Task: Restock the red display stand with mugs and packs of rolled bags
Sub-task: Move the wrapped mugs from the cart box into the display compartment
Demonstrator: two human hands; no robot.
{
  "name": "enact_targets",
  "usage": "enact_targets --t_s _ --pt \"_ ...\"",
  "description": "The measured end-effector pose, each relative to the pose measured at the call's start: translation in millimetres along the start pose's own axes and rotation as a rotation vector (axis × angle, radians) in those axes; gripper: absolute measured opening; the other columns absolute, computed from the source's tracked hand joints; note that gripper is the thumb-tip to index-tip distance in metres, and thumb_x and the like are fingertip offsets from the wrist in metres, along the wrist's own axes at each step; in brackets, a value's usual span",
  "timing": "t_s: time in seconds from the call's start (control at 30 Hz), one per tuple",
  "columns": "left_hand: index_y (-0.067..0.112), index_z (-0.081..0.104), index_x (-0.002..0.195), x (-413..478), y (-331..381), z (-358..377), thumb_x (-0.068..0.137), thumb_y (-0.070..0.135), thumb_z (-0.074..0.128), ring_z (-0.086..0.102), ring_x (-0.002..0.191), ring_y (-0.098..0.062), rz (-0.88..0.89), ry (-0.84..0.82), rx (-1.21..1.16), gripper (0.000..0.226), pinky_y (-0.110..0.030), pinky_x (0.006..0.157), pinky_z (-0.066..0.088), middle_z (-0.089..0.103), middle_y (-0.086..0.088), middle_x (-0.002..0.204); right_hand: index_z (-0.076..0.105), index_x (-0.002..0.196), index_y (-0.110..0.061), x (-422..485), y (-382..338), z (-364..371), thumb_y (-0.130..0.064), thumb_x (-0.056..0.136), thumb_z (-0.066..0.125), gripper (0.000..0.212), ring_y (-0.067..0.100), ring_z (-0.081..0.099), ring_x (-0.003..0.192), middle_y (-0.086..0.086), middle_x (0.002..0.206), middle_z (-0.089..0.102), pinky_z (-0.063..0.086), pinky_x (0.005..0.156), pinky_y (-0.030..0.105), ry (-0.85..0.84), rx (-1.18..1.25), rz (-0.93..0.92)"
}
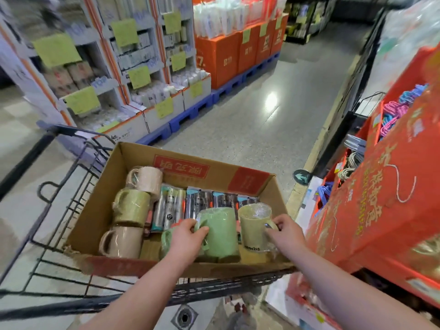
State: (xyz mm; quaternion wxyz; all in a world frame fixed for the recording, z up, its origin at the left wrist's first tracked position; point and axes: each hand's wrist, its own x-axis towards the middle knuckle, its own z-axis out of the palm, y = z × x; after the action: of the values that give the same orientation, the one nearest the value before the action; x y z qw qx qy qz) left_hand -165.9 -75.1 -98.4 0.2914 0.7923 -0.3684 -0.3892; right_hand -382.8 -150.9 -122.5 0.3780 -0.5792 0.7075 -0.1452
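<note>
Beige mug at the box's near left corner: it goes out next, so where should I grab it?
Probably by its handle, coming from above: the beige mug lies on its side with the loop out left beside the box wall, open on top.

Black letters "ancise" run low on the yellowish mug (253,232) held in the right grip (283,231). Beyond it, the cardboard box (133,163) carries a red label of upside-down Chinese characters. Far ahead, the orange cartons (221,55) show "7.", and right of the grip gold Chinese characters cover the red display stand (392,186).
</note>
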Motion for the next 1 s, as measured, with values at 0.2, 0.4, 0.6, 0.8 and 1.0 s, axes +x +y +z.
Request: enact_targets --t_s 0.2,0.4,0.6,0.8,1.0 --pt "0.012 0.057 0.096 -41 -4 -8 0.092 0.021 0.060 0.064 0.084 -0.029 0.080 0.003 -0.083 0.010 -0.049 0.075 0.057 0.061 -0.009 0.089 0.052 0.100 -0.018 -49 0 -4 -0.023 0.086 0.065 0.019 0.005 0.051 0.065 -0.002 0.100 0.060 0.041 0.064 0.023 0.096 0.061 -0.029" --pt "0.013 0.057 0.099 -72 -5 -3 0.094 0.019 0.057 0.060 0.072 -0.020 0.145 -0.033 -0.103 0.008 -0.037 0.066 0.057 0.061 -0.007 0.086 0.054 0.100 -0.011 -92 13 -16 -0.018 0.087 0.065 0.018 0.012 0.049 0.066 -0.008 0.077 0.050 0.034 0.052 0.017 0.155 0.087 -0.051" --pt "0.016 0.056 0.091 -95 -1 12 0.094 0.020 0.056 0.064 0.083 -0.030 0.175 -0.098 -0.133 0.005 -0.045 0.072 0.059 0.061 -0.013 0.092 0.050 0.085 -0.015 -117 32 -36 -0.016 0.084 0.066 0.017 0.019 0.051 0.076 -0.003 0.076 0.052 0.035 0.058 0.028 0.195 0.157 0.005" --pt "0.016 0.058 0.098 -113 8 34 0.093 0.021 0.057 0.063 0.086 -0.023 0.187 -0.157 -0.167 0.007 -0.045 0.078 0.057 0.063 -0.005 0.095 0.052 0.094 -0.008 -142 50 -58 -0.014 0.085 0.066 0.017 0.019 0.050 0.077 0.002 0.083 0.054 0.037 0.064 0.030 0.239 0.193 0.001" --pt "0.018 0.061 0.107 -132 24 84 0.092 0.018 0.058 0.063 0.089 -0.027 0.238 -0.244 -0.174 0.015 -0.038 0.073 0.055 0.064 -0.008 0.097 0.046 0.085 -0.014 -166 95 -94 -0.015 0.087 0.064 0.018 0.011 0.046 0.065 -0.001 0.079 0.051 0.035 0.056 0.025 0.319 0.218 0.073"
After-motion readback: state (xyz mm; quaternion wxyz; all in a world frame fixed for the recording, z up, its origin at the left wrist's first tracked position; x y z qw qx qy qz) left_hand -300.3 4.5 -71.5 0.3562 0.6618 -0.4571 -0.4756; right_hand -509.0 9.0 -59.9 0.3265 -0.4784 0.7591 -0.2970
